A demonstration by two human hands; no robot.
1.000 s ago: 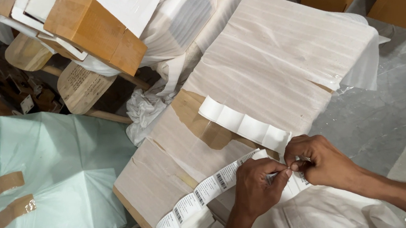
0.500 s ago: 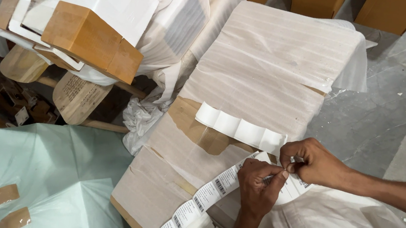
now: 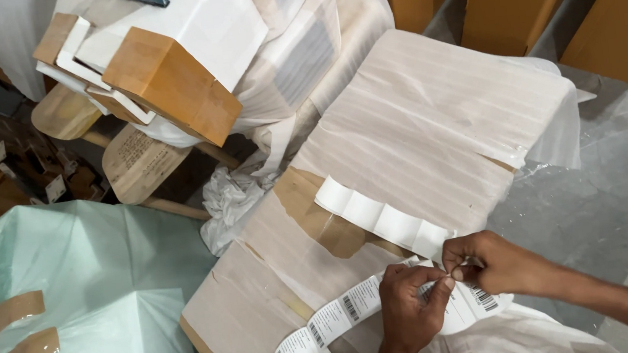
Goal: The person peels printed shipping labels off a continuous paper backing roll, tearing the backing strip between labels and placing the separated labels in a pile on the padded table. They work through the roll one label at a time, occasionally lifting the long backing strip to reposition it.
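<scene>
The left hand (image 3: 409, 307) and right hand (image 3: 496, 264) pinch the barcode label strip (image 3: 343, 319) between closed fingertips above the paper-wrapped package (image 3: 417, 136), strip trailing down-left from both hands.

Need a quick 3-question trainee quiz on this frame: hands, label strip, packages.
1. True or false: both hands pinch the label strip.
2. What does the strip lie on? A) bare floor B) paper-wrapped package C) green bundle
3. Which hand sits further toward the picture's right edge?

Key:
1. True: left hand and right hand meet on it.
2. B, the paper-wrapped package.
3. The right hand.
</scene>
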